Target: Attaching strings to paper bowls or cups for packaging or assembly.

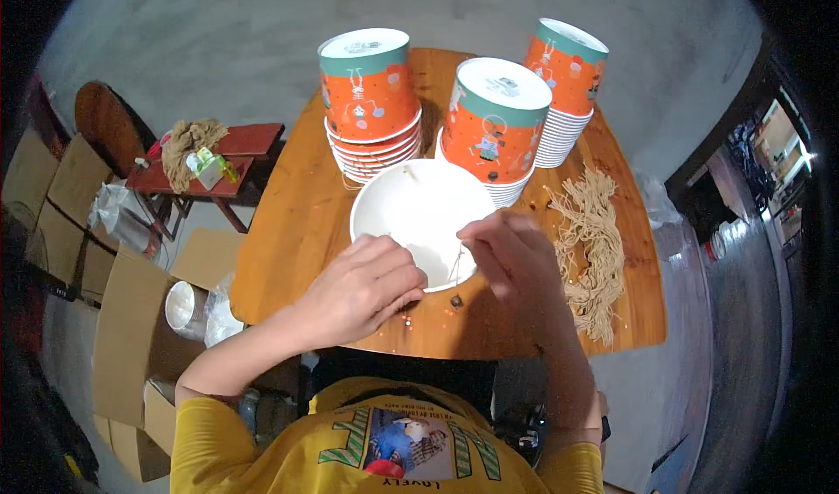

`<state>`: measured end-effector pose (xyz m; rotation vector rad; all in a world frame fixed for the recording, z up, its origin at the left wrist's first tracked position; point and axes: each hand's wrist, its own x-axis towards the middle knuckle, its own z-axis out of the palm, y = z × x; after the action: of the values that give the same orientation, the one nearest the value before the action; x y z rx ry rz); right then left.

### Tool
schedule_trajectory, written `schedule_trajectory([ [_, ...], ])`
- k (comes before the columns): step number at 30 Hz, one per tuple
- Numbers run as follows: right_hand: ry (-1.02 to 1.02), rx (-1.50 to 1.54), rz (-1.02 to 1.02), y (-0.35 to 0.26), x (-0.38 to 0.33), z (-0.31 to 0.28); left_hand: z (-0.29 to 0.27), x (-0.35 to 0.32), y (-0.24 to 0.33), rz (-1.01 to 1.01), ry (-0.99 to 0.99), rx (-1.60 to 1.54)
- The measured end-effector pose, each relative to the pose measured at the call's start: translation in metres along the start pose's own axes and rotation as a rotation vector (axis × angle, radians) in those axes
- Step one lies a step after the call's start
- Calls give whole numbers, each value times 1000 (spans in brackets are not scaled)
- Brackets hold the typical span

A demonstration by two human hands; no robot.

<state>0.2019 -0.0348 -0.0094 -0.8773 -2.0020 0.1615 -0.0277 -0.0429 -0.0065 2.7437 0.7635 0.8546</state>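
Note:
A white paper bucket (418,206) rests at the table's near middle, its round mouth turned up toward me. Curled at the near-left rim is my left hand (371,283), thumb and fingers closed on the bucket's edge. Over the right rim, my right hand (514,254) pinches a thin beige string (457,265), part of which hangs down by the rim. Fingertips of the right hand partly hide the pinched end. To the right lies a loose bundle of beige strings (592,254).
Behind stand three upside-down stacks of orange-and-teal paper buckets: a left stack (367,101), a middle stack (496,127) and a right stack (566,83). Small bits lie at the wooden table's (288,241) near edge. Left are a cardboard box (131,345) and a red bench (249,140).

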Motion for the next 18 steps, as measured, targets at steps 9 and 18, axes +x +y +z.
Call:
schedule_trajectory([
  [9,3,80,101,-14,1,31,10,10,8,-480,160,-338],
  [18,228,21,170,-11,4,41,15,0,1,-271,96,-207],
])
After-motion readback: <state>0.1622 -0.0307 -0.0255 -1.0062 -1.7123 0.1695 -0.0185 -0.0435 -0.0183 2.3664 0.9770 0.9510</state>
